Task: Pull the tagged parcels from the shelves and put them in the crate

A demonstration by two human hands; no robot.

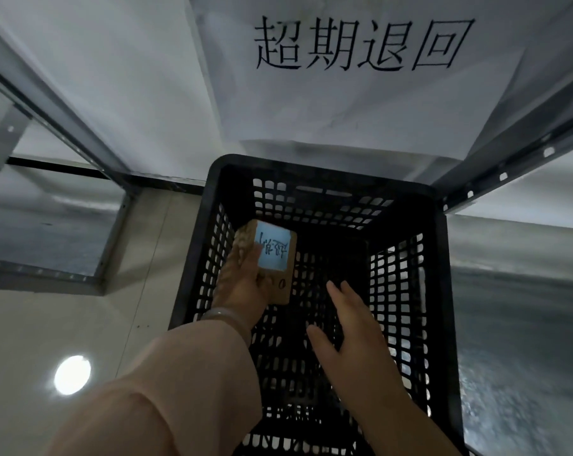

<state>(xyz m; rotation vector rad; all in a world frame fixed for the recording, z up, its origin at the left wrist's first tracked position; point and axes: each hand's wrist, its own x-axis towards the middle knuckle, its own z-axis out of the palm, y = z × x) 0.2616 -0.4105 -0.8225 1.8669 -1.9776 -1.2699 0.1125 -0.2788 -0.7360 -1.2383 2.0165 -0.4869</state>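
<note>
A small cardboard parcel [280, 289] with a blue tag [272, 250] hangs just inside the left wall of the black mesh crate [321, 174] at centre frame. The left hand [242, 287] is curled round its near end, while the right hand [347, 327] hovers spread and empty at lower centre. The parcel looks light and stiff, easily held one-handed by its edges, and no other parcel shows on the crate's dark floor.

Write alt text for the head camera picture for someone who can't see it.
A left hand holds a small brown parcel with a blue tag over a black slotted crate. The right hand hovers open beside it, and a paper sign with Chinese characters hangs behind.
</note>
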